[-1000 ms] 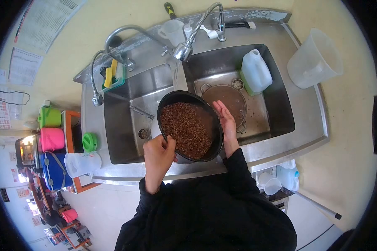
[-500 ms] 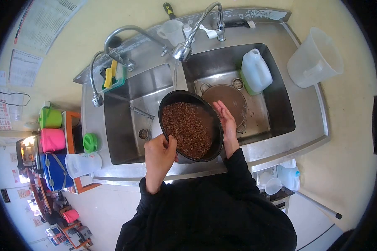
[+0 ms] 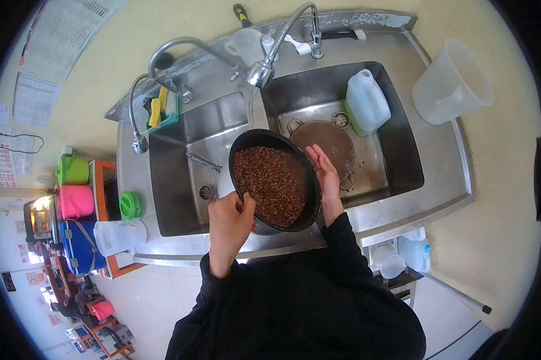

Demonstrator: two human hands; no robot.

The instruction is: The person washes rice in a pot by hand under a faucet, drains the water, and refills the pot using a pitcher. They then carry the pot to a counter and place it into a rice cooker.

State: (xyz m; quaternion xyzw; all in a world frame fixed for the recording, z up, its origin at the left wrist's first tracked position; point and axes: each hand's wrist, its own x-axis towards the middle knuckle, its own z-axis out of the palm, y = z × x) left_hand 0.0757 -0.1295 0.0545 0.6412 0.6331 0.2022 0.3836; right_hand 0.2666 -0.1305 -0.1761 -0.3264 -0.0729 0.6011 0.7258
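Black pot [image 3: 264, 139] of brown grains [image 3: 267, 186] has hardly moved in the last second, held tilted over the steel sink [image 3: 402, 210] below the faucet [image 3: 261, 75], left hand [image 3: 228, 225] pinching its near rim, right hand [image 3: 325, 180] spread flat against its side.

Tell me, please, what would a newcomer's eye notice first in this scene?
The black pot of reddish-brown grains, held over the middle of the steel double sink, draws the eye first. The left hand grips its near rim, and the right hand lies open against its right side. Above it hangs a flexible faucet head, and a white jug stands in the right basin.
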